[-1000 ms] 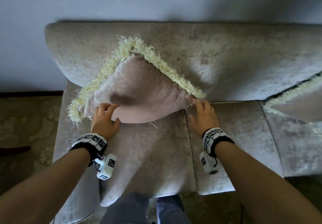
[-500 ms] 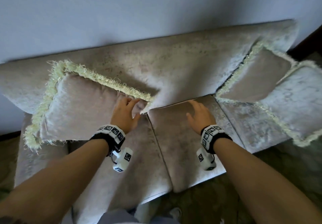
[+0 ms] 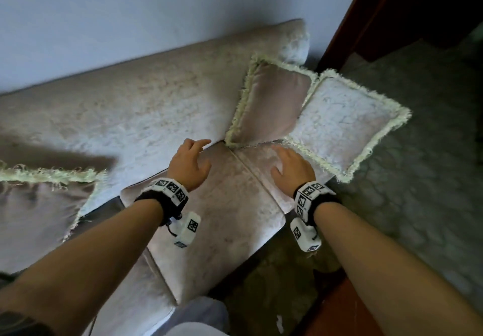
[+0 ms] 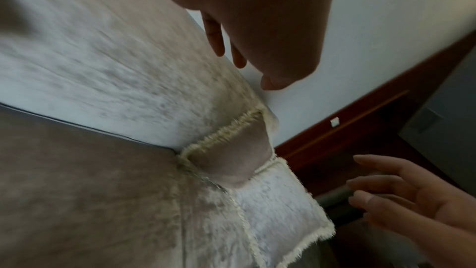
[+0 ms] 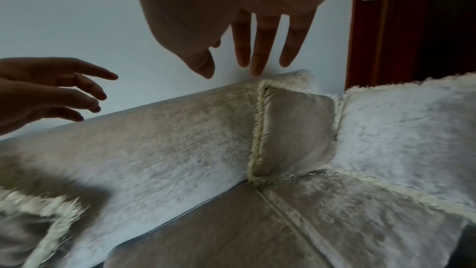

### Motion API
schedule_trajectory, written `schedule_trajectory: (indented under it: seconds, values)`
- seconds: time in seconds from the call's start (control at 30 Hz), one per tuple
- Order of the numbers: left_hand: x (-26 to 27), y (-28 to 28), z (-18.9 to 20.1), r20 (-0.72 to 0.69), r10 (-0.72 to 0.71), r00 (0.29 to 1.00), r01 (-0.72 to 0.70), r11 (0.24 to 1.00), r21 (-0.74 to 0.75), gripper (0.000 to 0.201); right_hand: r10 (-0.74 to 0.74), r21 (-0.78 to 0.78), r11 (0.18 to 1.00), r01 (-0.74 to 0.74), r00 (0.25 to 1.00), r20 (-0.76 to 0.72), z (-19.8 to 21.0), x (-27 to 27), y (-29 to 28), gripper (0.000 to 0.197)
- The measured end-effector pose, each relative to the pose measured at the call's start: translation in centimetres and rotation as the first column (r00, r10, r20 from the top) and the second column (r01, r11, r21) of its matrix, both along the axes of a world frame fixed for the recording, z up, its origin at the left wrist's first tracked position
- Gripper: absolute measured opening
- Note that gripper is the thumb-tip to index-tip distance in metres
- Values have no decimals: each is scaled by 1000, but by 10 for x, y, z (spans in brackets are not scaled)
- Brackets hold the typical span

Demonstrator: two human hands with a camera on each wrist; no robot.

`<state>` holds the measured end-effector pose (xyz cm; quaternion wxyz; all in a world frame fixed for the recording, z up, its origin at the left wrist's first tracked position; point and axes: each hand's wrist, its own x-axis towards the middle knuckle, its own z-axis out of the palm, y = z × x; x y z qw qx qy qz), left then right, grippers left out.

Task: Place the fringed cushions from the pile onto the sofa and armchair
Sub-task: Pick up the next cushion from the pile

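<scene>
A beige sofa (image 3: 136, 116) runs along the wall. One fringed cushion (image 3: 34, 212) leans against its backrest at the far left. At the sofa's right end a pinkish fringed cushion (image 3: 274, 105) stands against the backrest, and a paler fringed cushion (image 3: 345, 124) lies on the seat beside it, overhanging the edge. My left hand (image 3: 192, 163) hovers over the seat with fingers spread, holding nothing. My right hand (image 3: 290, 168) hovers just left of the pale cushion's fringe, fingers straight, also empty. The wrist views show both hands (image 4: 231, 48) (image 5: 255, 52) open in the air.
A dark wooden door frame (image 3: 366, 16) stands right of the sofa. Patterned greenish carpet (image 3: 418, 178) covers the floor on the right. A white wall (image 3: 130, 8) rises behind the backrest. My legs (image 3: 196, 320) are close to the seat's front edge.
Both hands let go of the left cushion, which stays leaning on the backrest. I turned right, and both hands moved across the seat towards the two cushions at the right end.
</scene>
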<state>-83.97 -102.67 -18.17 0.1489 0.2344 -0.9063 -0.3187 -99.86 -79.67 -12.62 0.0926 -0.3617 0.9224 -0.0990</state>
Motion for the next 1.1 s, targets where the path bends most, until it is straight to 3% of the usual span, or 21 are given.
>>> schedule_trajectory:
  seconds: [0.37, 0.6, 0.87, 1.1]
  values:
    - [-235, 59, -39, 36, -132, 991, 129, 989, 71, 50, -165, 8, 986, 165, 985, 53, -21, -211, 91, 54]
    - [-337, 63, -39, 92, -106, 990, 99, 993, 69, 52, -238, 25, 971, 237, 957, 167, -39, -342, 115, 52]
    - [-422, 32, -74, 266, 139, 954, -147, 989, 10, 60, -72, 45, 997, 63, 973, 218, -102, -519, 61, 55]
    - [-475, 5, -128, 451, 234, 861, -227, 971, -71, 69, 62, 25, 996, -81, 892, 447, -186, -629, 3, 66]
